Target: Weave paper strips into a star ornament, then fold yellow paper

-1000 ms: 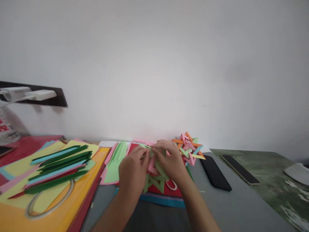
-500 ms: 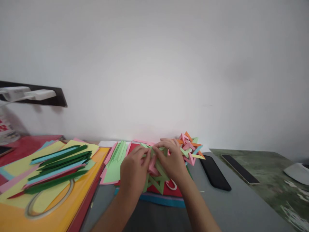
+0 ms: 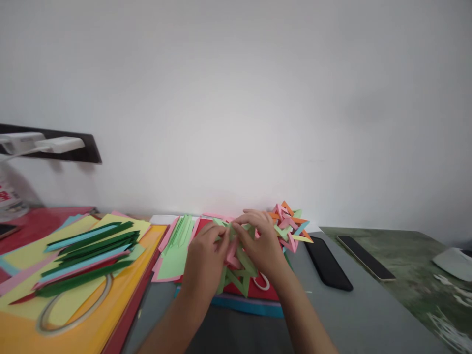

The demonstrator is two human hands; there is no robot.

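Note:
Both my hands meet over a light green and pink paper star frame (image 3: pixel 239 273) that rests on a red sheet (image 3: pixel 258 291). My left hand (image 3: pixel 203 263) pinches its left side with curled fingers. My right hand (image 3: pixel 260 246) grips its top and right side, fingers bent around the strips. A finished woven star (image 3: pixel 289 226) of orange, pink, green and blue strips lies just behind my right hand.
Folded green, blue and pink strips (image 3: pixel 88 253) lie on yellow and orange sheets at the left, with a tape ring (image 3: pixel 73 307) below. Light green strips (image 3: pixel 177 246) sit left of my hands. Two phones (image 3: pixel 326 265) (image 3: pixel 365 256) lie to the right. A white mouse (image 3: pixel 455 256) sits at the far right.
My right hand has shifted slightly right and back over the star frame. My left hand keeps its pinch. Nothing else has moved.

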